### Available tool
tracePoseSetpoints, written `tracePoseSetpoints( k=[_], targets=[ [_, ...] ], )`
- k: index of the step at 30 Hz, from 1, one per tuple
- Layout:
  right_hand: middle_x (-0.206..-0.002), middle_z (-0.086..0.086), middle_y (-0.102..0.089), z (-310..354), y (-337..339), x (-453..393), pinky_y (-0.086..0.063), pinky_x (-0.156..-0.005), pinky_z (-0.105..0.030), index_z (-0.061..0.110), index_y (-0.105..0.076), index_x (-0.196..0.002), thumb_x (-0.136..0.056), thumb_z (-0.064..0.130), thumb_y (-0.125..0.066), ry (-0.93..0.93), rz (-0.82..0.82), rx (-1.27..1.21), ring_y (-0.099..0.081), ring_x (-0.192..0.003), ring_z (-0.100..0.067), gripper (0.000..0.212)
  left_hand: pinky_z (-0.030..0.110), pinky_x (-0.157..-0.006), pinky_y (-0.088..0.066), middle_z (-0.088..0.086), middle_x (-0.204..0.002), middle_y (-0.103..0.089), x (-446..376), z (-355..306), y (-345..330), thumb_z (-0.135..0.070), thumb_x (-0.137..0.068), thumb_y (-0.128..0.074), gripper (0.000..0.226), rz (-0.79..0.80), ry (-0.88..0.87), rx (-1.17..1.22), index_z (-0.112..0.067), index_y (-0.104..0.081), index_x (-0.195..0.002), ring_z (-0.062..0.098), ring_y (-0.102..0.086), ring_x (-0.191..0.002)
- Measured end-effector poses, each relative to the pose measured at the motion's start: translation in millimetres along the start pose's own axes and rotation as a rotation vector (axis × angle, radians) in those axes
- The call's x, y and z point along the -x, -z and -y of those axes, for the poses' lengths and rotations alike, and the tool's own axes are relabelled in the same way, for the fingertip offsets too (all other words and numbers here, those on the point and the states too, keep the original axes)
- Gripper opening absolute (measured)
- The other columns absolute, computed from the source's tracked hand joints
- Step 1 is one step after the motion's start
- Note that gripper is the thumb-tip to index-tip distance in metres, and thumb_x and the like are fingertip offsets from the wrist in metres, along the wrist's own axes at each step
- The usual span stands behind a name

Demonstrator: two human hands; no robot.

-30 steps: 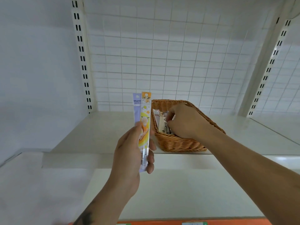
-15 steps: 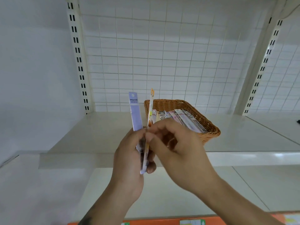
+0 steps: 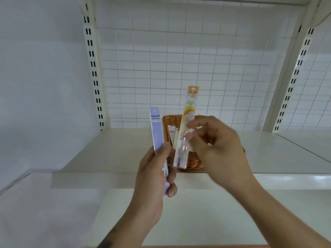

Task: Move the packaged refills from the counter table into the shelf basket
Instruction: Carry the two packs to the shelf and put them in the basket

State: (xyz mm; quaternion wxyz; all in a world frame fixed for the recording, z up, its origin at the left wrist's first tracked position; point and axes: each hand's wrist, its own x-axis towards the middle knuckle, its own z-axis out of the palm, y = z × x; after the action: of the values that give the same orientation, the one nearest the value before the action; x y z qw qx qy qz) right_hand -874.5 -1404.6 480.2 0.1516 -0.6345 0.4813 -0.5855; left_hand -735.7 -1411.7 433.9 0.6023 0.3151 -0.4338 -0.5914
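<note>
**Holding two refill packs at the shelf, one on its way to the basket**

Inspecting the head view, I find both my hands raised in front of the shelf (image 3: 111, 149), each with one long, flat pack.

Left hand (image 3: 154, 174): fingers and thumb curled round the lower part of the purple refill pack (image 3: 157, 129), which stands close to upright, its hang-tab end at the top. I judge it is kept here as the waiting item, clear of the other hand's path.

Right hand (image 3: 217, 145): fingertips pinch the orange refill pack (image 3: 186, 126) near its middle. The pack tilts a little, top end to the right, both ends free of the hand. This hand is motion-blurred, so the exact finger contact cannot be told. A mid-length pinch would, I judge, let the pack be tipped flat for laying down.

Wicker basket (image 3: 172, 120): sits on the shelf directly behind both packs, partly hidden by the right hand. Other packs (image 3: 173, 134) already lie inside it at the left end.

Position: the orange pack is in front of the basket's near rim, not yet inside. The two held packs are just beside each other; I cannot tell whether they touch.

Assessment: task partly complete; two packs remain in hand.
</note>
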Motion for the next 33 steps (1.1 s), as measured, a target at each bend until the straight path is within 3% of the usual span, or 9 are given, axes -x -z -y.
tracePoseSetpoints(
  k=[4,6,11,14,17,22,25,29,33],
  targets=[
    [-0.084,-0.011,-0.070,-3,18,-56,-0.049,-0.051,-0.031,0.017,-0.072,-0.099,-0.094,0.004,-0.068,-0.287,0.144,-0.047,-0.058,-0.059,-0.018,0.015,0.021,-0.045,-0.028,0.007,-0.070,-0.049,-2,4,9,-0.039,-0.102,-0.052,0.036,0.046,0.050,-0.001,-0.017,-0.068,-0.080,0.014,-0.038,-0.049],
    [-0.096,-0.008,-0.072,-10,18,-73,-0.047,-0.049,-0.030,0.012,-0.072,-0.102,-0.092,0.001,-0.068,-0.412,0.242,-0.008,-0.057,-0.060,-0.018,0.015,0.020,-0.043,-0.030,0.007,-0.069,-0.050,-2,7,11,-0.045,-0.102,-0.050,0.041,0.058,0.089,0.012,-0.018,-0.069,-0.077,0.014,-0.039,-0.047],
    [-0.087,-0.014,-0.069,-25,4,-87,-0.041,-0.042,-0.023,0.010,-0.073,-0.099,-0.091,-0.002,-0.065,-0.497,0.341,0.271,-0.050,-0.054,-0.016,0.017,0.018,-0.043,-0.028,0.011,-0.070,-0.053,-3,13,13,-0.057,-0.094,-0.050,0.050,0.083,0.167,0.032,-0.011,-0.068,-0.083,0.014,-0.037,-0.044],
    [-0.084,-0.010,-0.073,-30,-3,-90,-0.043,-0.046,-0.025,0.017,-0.073,-0.090,-0.091,0.001,-0.064,-0.409,0.355,0.471,-0.051,-0.046,-0.016,0.018,0.017,-0.041,-0.030,0.011,-0.070,-0.055,-3,15,17,-0.061,-0.094,-0.045,0.057,0.089,0.182,0.030,-0.008,-0.067,-0.089,0.014,-0.040,-0.043],
    [-0.086,0.000,-0.070,-31,-7,-90,-0.047,-0.052,-0.025,0.022,-0.070,-0.088,-0.091,0.004,-0.065,-0.317,0.336,0.598,-0.060,-0.060,-0.015,0.019,0.017,-0.040,-0.033,0.011,-0.067,-0.057,-4,16,20,-0.058,-0.102,-0.037,0.061,0.048,0.169,0.006,-0.006,-0.066,-0.092,0.013,-0.041,-0.042],
    [-0.088,0.007,-0.063,-31,-5,-79,-0.050,-0.057,-0.020,0.023,-0.069,-0.091,-0.091,0.004,-0.062,-0.214,0.237,0.656,-0.064,-0.072,-0.011,0.020,0.021,-0.043,-0.029,0.006,-0.064,-0.054,-4,12,18,-0.030,-0.106,-0.043,0.036,-0.025,0.168,-0.056,-0.008,-0.067,-0.093,0.014,-0.038,-0.045],
    [-0.087,0.013,-0.064,-23,0,-57,-0.043,-0.052,-0.010,0.025,-0.069,-0.094,-0.094,0.011,-0.063,-0.047,0.094,0.554,-0.061,-0.071,-0.006,0.014,0.025,-0.046,-0.033,0.009,-0.068,-0.052,-3,10,16,-0.021,-0.105,-0.048,0.027,-0.045,0.112,-0.022,-0.009,-0.065,-0.089,0.018,-0.043,-0.050],
    [-0.076,0.014,-0.065,-16,2,-2,-0.042,-0.058,-0.009,0.027,-0.067,-0.095,-0.095,0.016,-0.069,0.193,-0.040,0.312,-0.060,-0.071,-0.007,0.011,0.034,-0.059,-0.042,0.009,-0.072,-0.053,-1,10,9,-0.016,-0.105,-0.051,0.026,-0.100,0.022,0.042,-0.010,-0.069,-0.088,0.021,-0.050,-0.059],
    [-0.084,0.016,-0.065,-29,-11,53,-0.039,-0.059,-0.007,0.025,-0.064,-0.105,-0.098,0.017,-0.069,0.325,0.034,0.183,-0.060,-0.069,0.000,0.012,0.034,-0.066,-0.048,0.008,-0.084,-0.071,6,6,-3,-0.016,-0.104,-0.053,0.035,-0.065,-0.056,0.067,-0.020,-0.078,-0.081,0.021,-0.065,-0.074]
  ],
)
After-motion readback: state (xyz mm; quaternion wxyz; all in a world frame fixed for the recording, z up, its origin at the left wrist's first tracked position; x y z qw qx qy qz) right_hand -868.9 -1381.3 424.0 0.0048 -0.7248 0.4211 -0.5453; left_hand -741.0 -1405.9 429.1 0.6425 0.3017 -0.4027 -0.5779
